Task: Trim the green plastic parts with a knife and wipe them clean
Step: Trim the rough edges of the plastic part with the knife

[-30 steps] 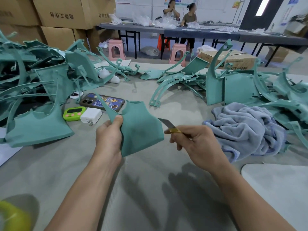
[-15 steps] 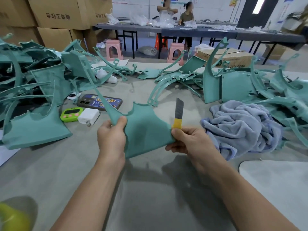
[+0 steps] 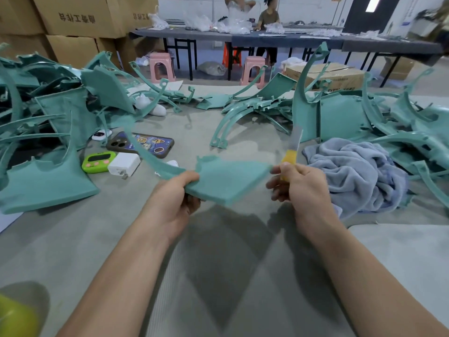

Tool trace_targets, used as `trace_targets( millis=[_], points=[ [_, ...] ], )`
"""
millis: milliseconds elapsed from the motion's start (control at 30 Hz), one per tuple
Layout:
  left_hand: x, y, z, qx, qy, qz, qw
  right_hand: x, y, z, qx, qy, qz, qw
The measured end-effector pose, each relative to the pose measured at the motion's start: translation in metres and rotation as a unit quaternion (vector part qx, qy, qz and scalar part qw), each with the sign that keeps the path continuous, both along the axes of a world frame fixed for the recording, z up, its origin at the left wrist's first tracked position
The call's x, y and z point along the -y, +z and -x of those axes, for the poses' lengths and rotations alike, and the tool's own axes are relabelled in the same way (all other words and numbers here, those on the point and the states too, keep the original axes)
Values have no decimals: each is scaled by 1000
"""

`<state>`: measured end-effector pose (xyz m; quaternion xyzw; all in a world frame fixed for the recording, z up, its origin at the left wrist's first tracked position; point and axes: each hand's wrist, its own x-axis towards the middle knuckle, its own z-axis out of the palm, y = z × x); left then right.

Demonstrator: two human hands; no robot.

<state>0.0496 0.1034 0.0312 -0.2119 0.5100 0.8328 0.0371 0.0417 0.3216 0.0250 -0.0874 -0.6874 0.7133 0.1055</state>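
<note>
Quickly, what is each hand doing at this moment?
Left hand: holding the green plastic part.
Right hand: holding the knife, blade up.

Nearer to me than both grips, the grey table (image 3: 218, 276) is open surface under my forearms. Between my left grip (image 3: 170, 203) and right grip (image 3: 301, 188), the green part (image 3: 230, 181) I hold spans the gap, and the knife (image 3: 291, 152) stands up from the right grip. Just right of it a crumpled towel (image 3: 359, 173) blocks the way, with a heap of green parts (image 3: 340, 117) beyond. Left of the left grip lie a charger (image 3: 124, 164), timer (image 3: 98, 161) and phone (image 3: 143, 144), then a pile of green parts (image 3: 48, 117). Ahead, a strip of table lies open up to curved green strips (image 3: 233, 115).
</note>
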Motion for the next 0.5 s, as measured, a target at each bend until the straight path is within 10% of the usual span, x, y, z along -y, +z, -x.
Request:
trace_targets(
  millis=[133,300,500],
  points=[
    [0,1,5,-4,71,-106,992,7,9,-15,-163,38,-110,980],
    [2,-1,7,-2,61,-151,987,33,-1,-38,-153,226,-352,895],
    [7,-2,9,25,6,-209,977,28,-9,-19,-104,69,-397,909]
  ],
)
